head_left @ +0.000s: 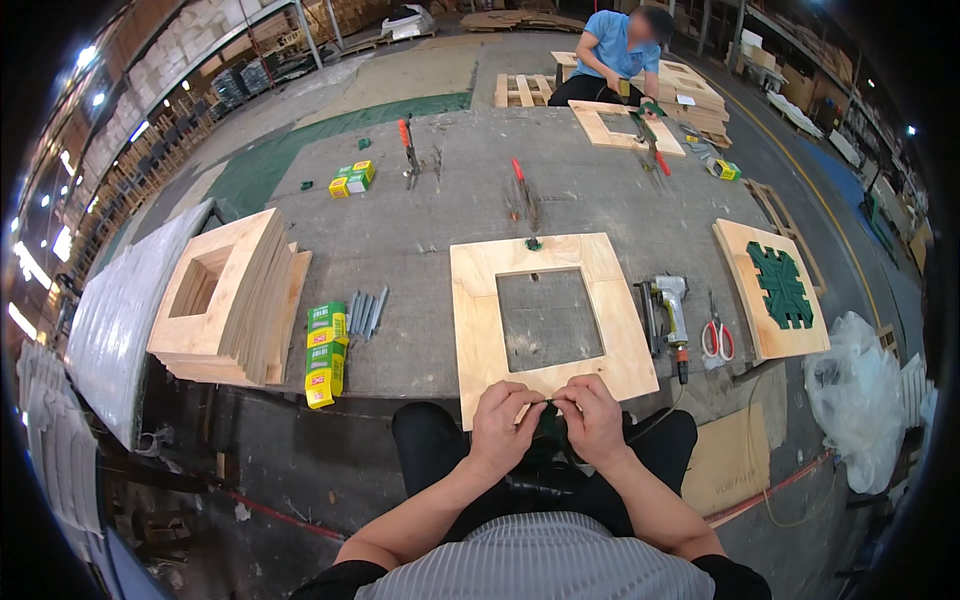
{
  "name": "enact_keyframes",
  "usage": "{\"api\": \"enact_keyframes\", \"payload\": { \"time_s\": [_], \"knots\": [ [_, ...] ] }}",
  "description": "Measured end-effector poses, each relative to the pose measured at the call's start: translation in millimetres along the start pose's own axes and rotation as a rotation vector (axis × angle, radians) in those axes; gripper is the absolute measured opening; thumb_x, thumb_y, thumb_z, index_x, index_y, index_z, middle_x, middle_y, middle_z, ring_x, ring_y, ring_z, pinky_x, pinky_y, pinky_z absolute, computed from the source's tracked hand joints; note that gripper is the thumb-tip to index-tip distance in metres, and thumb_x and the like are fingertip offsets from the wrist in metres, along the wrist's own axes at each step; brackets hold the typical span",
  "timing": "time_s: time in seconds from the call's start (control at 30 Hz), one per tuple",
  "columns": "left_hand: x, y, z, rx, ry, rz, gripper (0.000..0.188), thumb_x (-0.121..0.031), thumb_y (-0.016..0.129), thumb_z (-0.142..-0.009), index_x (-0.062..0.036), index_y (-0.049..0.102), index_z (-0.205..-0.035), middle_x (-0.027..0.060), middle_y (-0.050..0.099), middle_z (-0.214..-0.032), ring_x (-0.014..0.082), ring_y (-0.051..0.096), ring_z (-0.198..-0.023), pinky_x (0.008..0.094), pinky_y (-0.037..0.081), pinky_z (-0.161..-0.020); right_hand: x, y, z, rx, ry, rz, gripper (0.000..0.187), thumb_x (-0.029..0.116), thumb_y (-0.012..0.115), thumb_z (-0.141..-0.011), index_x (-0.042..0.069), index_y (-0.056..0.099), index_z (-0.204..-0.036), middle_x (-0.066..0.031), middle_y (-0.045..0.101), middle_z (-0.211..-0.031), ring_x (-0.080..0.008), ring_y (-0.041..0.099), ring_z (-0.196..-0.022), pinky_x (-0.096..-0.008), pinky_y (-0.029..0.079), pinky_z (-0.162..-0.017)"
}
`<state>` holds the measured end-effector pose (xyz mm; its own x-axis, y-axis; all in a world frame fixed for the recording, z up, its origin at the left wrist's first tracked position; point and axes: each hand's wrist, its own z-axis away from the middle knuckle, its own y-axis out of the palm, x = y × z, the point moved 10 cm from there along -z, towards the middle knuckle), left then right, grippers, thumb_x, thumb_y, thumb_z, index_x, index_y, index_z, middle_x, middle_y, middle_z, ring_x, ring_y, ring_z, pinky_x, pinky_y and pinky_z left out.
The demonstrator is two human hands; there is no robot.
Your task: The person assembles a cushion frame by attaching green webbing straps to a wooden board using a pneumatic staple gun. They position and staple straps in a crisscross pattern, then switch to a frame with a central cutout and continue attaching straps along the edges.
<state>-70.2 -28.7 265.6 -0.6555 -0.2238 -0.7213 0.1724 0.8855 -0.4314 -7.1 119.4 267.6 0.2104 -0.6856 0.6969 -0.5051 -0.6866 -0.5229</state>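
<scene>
A square plywood frame (475, 330) with a square opening lies on the grey work table before me. At its near edge, my left hand (503, 425) and my right hand (594, 418) almost meet, each with thumb and fingers pinched together. Between their fingertips is a small, thin dark piece (547, 402), too small to name. Something dark green shows just below the fingers. A small green piece (534, 244) sits at the middle of the frame's far edge. To the right of the frame lies a pneumatic staple gun (674, 305), with red-handled scissors (717, 340) beside it.
Stacked wooden frames (225, 290) stand at left, near green-and-yellow boxes (325, 355) and metal staple strips (367, 312). At right, green pieces (780, 285) lie on a wooden board (745, 300). Clamps (408, 150) stand farther off. A co-worker (622, 55) in blue handles another frame (590, 125).
</scene>
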Motion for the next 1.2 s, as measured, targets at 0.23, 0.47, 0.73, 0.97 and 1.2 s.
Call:
{"api": "enact_keyframes", "payload": {
  "time_s": [0.23,0.47,0.73,0.97,1.2],
  "knots": [
    [9.6,2.0,-8.1,0.059,0.017,0.012,0.014,-0.003,0.08,-0.082,-0.0034,0.073,-0.094,0.0109,0.067,-0.09,0.0304,0.066,-0.086,0.0397,0.052,-0.077,0.9,11.4,-10.0,0.079,-0.06,0.011,0.009,0.005,0.074,-0.088,0.004,0.071,-0.096,-0.0119,0.066,-0.095,-0.0318,0.068,-0.086,-0.0392,0.056,-0.073],
    [42.5,8.8,-37.0,0.093,-0.091,0.087,0.011,-0.006,0.077,-0.086,-0.0021,0.072,-0.095,0.0133,0.068,-0.089,0.0324,0.067,-0.087,0.0408,0.053,-0.079,-10.7,28.5,-51.4,0.181,-0.097,0.031,0.006,0.007,0.071,-0.09,0.004,0.069,-0.095,-0.0138,0.065,-0.091,-0.0359,0.066,-0.084,-0.0423,0.054,-0.071],
    [129.9,13.9,-96.8,-0.034,-0.356,0.164,0.015,-0.012,0.074,-0.092,0.0003,0.075,-0.101,0.0127,0.074,-0.094,0.0248,0.072,-0.087,0.0345,0.056,-0.08,-57.6,80.0,-149.5,0.312,-0.011,0.027,0.009,0.013,0.069,-0.092,0.005,0.07,-0.096,-0.0147,0.065,-0.09,-0.0385,0.066,-0.086,-0.0473,0.053,-0.073],
    [183.4,32.6,-104.5,0.038,-0.27,-0.199,0.038,-0.009,0.069,-0.093,-0.0034,0.063,-0.131,0.0183,0.067,-0.121,0.0377,0.061,-0.12,0.0443,0.049,-0.104,-183.3,144.8,-231.0,0.359,0.337,0.097,0.014,0.014,0.074,-0.09,0.003,0.074,-0.098,-0.0147,0.074,-0.093,-0.0305,0.071,-0.087,-0.0408,0.055,-0.078],
    [180.1,42.2,-97.3,0.042,-0.091,-0.217,0.036,-0.007,0.072,-0.088,-0.002,0.065,-0.123,0.0191,0.063,-0.125,0.0408,0.057,-0.124,0.0474,0.047,-0.108,-225.1,181.6,-258.0,0.404,0.355,0.222,0.015,0.018,0.074,-0.089,0.005,0.077,-0.095,-0.0177,0.076,-0.096,-0.0359,0.073,-0.091,-0.0459,0.057,-0.083]
  ]
}}
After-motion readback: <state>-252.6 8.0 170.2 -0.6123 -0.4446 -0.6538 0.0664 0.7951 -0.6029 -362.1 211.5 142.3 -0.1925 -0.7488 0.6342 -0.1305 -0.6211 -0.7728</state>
